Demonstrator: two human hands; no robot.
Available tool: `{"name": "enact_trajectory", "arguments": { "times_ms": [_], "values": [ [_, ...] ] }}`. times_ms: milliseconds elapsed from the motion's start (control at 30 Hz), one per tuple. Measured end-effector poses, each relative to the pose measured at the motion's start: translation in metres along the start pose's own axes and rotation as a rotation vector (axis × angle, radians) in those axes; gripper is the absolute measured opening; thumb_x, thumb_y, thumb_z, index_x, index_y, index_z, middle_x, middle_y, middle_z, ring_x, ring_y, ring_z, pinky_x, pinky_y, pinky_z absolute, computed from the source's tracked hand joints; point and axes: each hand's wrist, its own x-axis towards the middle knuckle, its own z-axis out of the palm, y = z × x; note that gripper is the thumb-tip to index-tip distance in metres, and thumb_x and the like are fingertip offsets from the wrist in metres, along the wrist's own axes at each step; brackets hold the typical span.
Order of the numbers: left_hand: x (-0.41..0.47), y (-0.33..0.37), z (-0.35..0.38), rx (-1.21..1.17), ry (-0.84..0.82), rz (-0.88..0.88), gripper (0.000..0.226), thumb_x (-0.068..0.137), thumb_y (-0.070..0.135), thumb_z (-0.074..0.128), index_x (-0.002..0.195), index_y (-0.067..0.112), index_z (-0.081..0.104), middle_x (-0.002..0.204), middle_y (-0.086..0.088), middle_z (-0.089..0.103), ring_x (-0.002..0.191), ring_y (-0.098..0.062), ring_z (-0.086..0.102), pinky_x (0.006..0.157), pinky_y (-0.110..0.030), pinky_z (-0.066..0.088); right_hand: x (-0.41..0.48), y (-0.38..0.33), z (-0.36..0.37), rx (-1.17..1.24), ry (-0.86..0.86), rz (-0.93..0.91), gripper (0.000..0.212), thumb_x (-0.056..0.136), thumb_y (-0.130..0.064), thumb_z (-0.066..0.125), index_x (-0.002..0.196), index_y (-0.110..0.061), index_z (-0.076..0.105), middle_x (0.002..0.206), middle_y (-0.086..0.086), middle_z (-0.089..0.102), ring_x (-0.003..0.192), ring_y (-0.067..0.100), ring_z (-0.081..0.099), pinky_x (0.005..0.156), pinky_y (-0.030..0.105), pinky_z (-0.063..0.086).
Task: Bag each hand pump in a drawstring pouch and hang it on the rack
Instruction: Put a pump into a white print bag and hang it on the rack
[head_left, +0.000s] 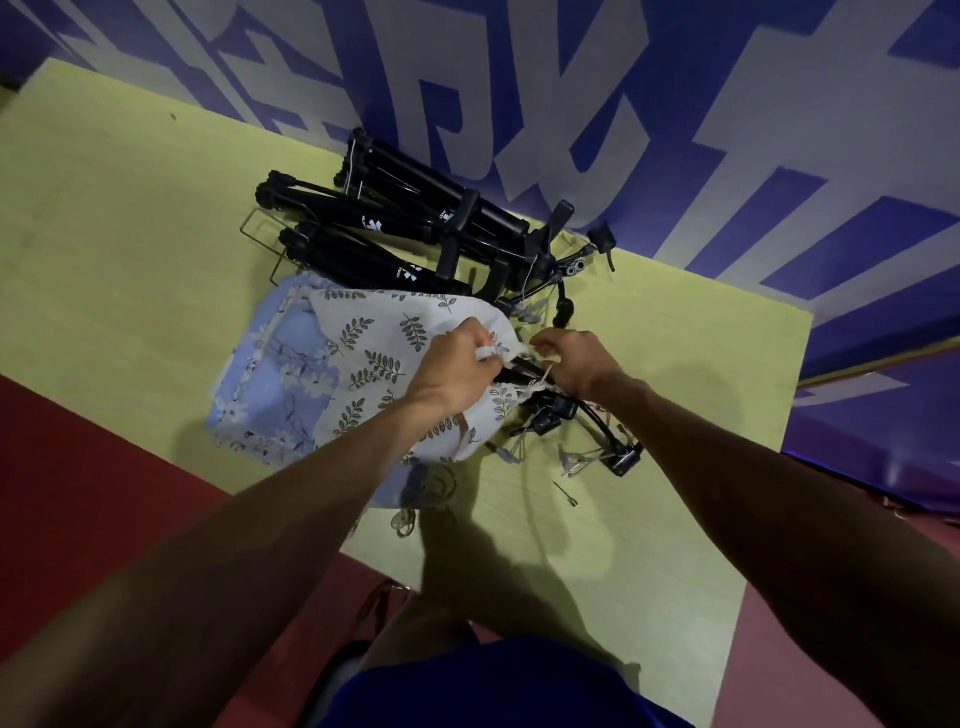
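Early days: left hand (457, 366) grips the leaf-print pouch (374, 353) mouth, right hand (577, 364) pinches its drawstring (546, 375); hand pumps (415, 218) beyond lie unbagged.

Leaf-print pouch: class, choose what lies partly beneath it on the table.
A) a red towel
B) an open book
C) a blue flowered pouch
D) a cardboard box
C: the blue flowered pouch shows from under the left side of the leaf-print pouch, which the left hand and the right hand grip at its mouth.
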Motion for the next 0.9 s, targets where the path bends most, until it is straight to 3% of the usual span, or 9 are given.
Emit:
{"name": "enact_trajectory", "arguments": {
  "times_ms": [67,133,267,400,533,633,667,800,900],
  "values": [
    [0.002,0.0,0.0,0.007,-0.008,-0.005,0.017,0.089,0.025,0.059,0.101,0.014,0.051,0.09,-0.006,0.064,0.064,-0.021,0.054,0.06,-0.036,0.052,0.009,-0.001,0.003,-0.008,-0.02,-0.028,0.038,0.087,-0.004,0.059,0.125,-0.01,0.06,0.125,0.012,0.065,0.115,0.027,0.06,0.099,0.031,0.045],
    [0.004,0.001,0.0,0.015,-0.01,-0.01,0.016,0.09,0.026,0.058,0.1,0.015,0.051,0.085,-0.012,0.068,0.053,-0.019,0.051,0.047,-0.026,0.042,0.016,-0.001,0.005,-0.048,-0.047,-0.038,0.029,0.087,-0.002,0.055,0.113,-0.009,0.066,0.114,0.012,0.068,0.107,0.029,0.062,0.088,0.029,0.047],
    [0.008,0.004,-0.001,0.019,-0.009,-0.014,0.013,0.09,0.027,0.057,0.095,0.018,0.048,0.084,-0.011,0.068,0.058,-0.02,0.056,0.05,-0.025,0.041,0.016,-0.001,0.002,-0.011,-0.031,-0.024,0.015,0.091,-0.012,0.056,0.093,-0.012,0.07,0.09,0.009,0.067,0.093,0.03,0.061,0.078,0.03,0.046],
    [0.009,0.006,-0.006,0.034,0.008,0.008,0.013,0.09,0.027,0.058,0.094,0.018,0.049,0.082,-0.011,0.067,0.049,-0.019,0.048,0.045,-0.025,0.038,0.003,0.0,-0.006,0.076,0.082,-0.063,0.016,0.084,-0.03,0.069,0.088,-0.015,0.074,0.089,0.004,0.072,0.083,0.02,0.062,0.076,0.032,0.05],
    [0.005,0.01,-0.011,-0.007,0.026,0.049,0.014,0.09,0.026,0.058,0.093,0.015,0.051,0.072,-0.005,0.06,0.044,-0.015,0.042,0.042,-0.023,0.034,-0.015,-0.005,-0.021,0.224,0.119,-0.126,0.016,0.077,-0.02,0.077,0.089,-0.009,0.077,0.088,0.003,0.075,0.078,0.011,0.062,0.074,0.023,0.047],
    [-0.001,0.012,-0.016,-0.026,0.046,0.095,0.011,0.091,0.023,0.057,0.091,0.016,0.049,0.059,0.001,0.054,0.039,-0.013,0.035,0.035,-0.017,0.03,-0.022,-0.012,-0.024,0.258,0.15,-0.075,0.015,0.078,-0.013,0.075,0.091,-0.007,0.077,0.086,0.0,0.071,0.073,0.008,0.058,0.065,0.008,0.042],
    [-0.002,0.013,-0.017,-0.037,0.049,0.106,0.011,0.091,0.021,0.057,0.091,0.016,0.048,0.056,0.004,0.051,0.039,-0.013,0.034,0.032,-0.015,0.027,-0.021,-0.014,-0.023,0.259,0.151,-0.036,0.014,0.079,-0.013,0.075,0.091,-0.008,0.077,0.086,-0.001,0.07,0.075,0.01,0.059,0.064,0.008,0.043],
    [-0.008,0.009,-0.022,-0.054,0.064,0.121,0.011,0.091,0.022,0.058,0.09,0.017,0.048,0.056,0.001,0.052,0.042,-0.014,0.036,0.032,-0.013,0.026,-0.017,-0.019,-0.018,0.256,0.1,0.109,0.012,0.084,-0.013,0.069,0.092,-0.007,0.075,0.097,0.011,0.073,0.093,0.023,0.064,0.082,0.03,0.05],
    [-0.01,0.008,-0.024,-0.052,0.068,0.113,0.011,0.09,0.023,0.058,0.089,0.018,0.048,0.058,-0.004,0.053,0.043,-0.014,0.038,0.036,-0.017,0.03,-0.018,-0.021,-0.018,0.388,0.094,0.163,0.009,0.084,-0.009,0.067,0.076,-0.014,0.07,0.092,0.013,0.073,0.091,0.026,0.067,0.084,0.037,0.054]
  ]
}}
